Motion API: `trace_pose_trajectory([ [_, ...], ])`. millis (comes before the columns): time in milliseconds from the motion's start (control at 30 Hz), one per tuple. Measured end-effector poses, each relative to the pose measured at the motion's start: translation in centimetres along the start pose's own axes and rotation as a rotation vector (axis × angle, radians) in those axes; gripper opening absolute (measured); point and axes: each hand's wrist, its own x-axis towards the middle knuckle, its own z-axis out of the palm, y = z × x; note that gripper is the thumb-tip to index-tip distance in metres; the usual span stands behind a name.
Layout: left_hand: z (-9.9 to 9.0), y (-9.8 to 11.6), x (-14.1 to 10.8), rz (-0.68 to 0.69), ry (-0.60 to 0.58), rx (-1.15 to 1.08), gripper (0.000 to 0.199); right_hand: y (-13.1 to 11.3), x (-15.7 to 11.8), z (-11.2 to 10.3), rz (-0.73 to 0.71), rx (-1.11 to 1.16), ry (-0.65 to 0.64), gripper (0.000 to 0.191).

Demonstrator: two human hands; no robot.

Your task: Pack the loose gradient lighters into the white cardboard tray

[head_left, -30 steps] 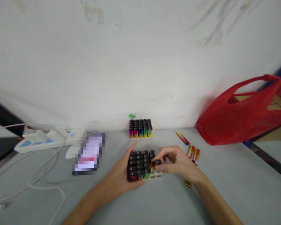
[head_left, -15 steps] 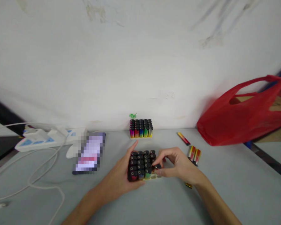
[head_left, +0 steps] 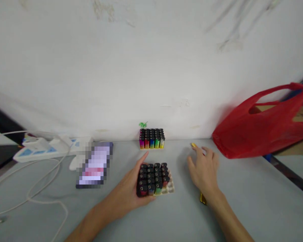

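Scuffed white wall [head_left: 116, 67] backs our grey table [head_left: 179, 215], with a small green mark [head_left: 143, 124] low on it. We take our tray [head_left: 171, 189] as the clock's centre, twelve towards the wall; it sits on the tabletop before us. Black-topped lighters [head_left: 150, 177] stand upright in it, and pale bare sockets show from three to five o'clock. Our left hand [head_left: 130, 185] grasps the loaded tray from nine, digits wrapped along its far and near edges. At about three, well apart from it, our right hand [head_left: 204, 169] is palm down, fingers loosely bent and spread; we cannot tell whether they grip anything. A yellow tip [head_left: 193, 145] shows just beyond them, and a gold piece [head_left: 203, 198] beside the wrist at four. At twelve stands a second block of lighters [head_left: 152, 143]; at ten, a blurred-out phone [head_left: 94, 164] and a power strip [head_left: 47, 153]; at two, a red bag [head_left: 262, 127].
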Motion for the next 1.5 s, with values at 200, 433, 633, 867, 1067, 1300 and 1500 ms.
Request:
trace_pose_trajectory([
  [200,0.0,-0.1,0.0,-0.001,0.012,0.019,0.126,1.0,-0.5,0.7,-0.15,-0.364,-0.042,0.041],
  [433,0.0,0.3,0.0,-0.024,-0.005,-0.021,0.126,-0.9,-0.3,-0.4,-0.271,-0.265,-0.165,0.027],
  [633,0.0,0.1,0.1,-0.005,0.02,0.024,0.127,-1.9,-0.7,-0.4,-0.267,-0.103,-0.281,0.027],
  [867,0.0,0.2,0.0,-0.022,0.019,0.01,0.126,-2.1,-0.7,-0.7,-0.233,0.141,-0.31,0.02],
  [1067,0.1,0.3,0.1,-0.037,0.02,-0.009,0.127,-3.3,-0.5,-1.3,-0.045,0.638,-0.156,0.023],
  [1300,0.2,0.2,0.1,-0.021,0.027,-0.026,0.129,-3.8,-0.4,-1.0,0.221,1.134,-0.165,0.037],
  [1500,0.2,-0.1,0.2,-0.01,0.021,-0.018,0.129,-5.3,-1.1,-1.2,0.396,1.486,-0.352,0.044],
])
